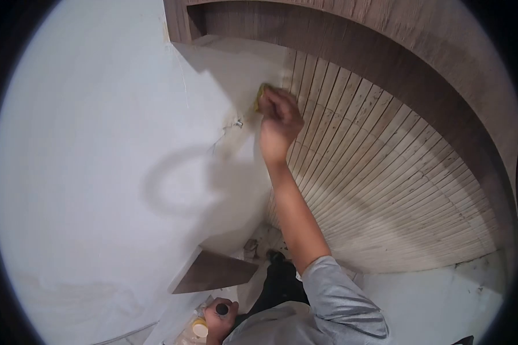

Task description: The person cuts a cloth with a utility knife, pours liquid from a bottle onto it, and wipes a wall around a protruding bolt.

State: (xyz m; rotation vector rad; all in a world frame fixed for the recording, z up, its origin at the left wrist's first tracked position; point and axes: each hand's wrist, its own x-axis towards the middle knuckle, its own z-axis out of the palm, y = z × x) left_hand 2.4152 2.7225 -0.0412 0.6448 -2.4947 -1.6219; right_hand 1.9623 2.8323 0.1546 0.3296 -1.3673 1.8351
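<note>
My right hand [282, 110] is stretched up to the white wall [98, 115], its fingers closed on a yellow-green sponge [259, 99]. The sponge is pressed to or very near the wall, beside the edge of the slatted panel [351, 149]; the hand covers most of it. A damaged spot with a small metallic-looking bit [239, 123] lies just left of my wrist. Low down, my left hand [217, 325] is wrapped round a bottle-like thing with a black round top [221, 309]; its body is hidden. Close by that hand is a container with a yellow lid [200, 328].
A curved brown wooden frame [397, 54] arches over the slats and down the right side. A brown board [216, 273] juts out near my legs. My shoe [275, 254] stands near the wall's foot. Cracks mark the wall, and a ring-shaped shadow falls on it.
</note>
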